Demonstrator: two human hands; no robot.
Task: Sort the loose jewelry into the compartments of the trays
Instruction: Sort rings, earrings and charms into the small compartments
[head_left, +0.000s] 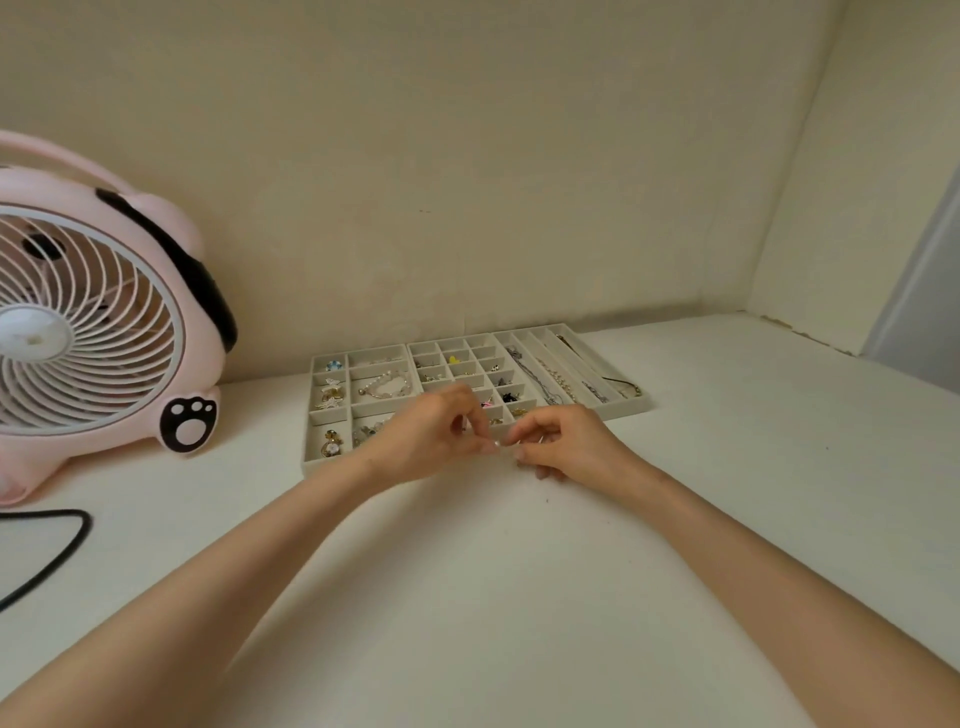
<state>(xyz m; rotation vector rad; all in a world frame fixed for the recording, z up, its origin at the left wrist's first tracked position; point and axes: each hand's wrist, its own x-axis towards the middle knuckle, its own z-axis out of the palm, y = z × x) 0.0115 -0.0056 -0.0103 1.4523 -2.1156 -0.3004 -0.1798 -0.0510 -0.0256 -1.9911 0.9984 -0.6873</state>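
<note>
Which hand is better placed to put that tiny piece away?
Probably the left hand: both pinch the tiny piece, but the left is over the trays, the right hand mostly short of them.

Both hands meet just in front of the trays (626, 409) on the white bench (727, 493): left hand (431, 441) & right hand (566, 441) each pinch a tiny pale bead-like piece (497, 444) btwn thumb & forefinger, too small to tell more. The 3 grey trays sit side by side vs. the wall, w/ bracelets, charms & chains in their compartments. Pink fan (93, 332) stands at far left, black cable (62, 540) lying in front of it.
</note>
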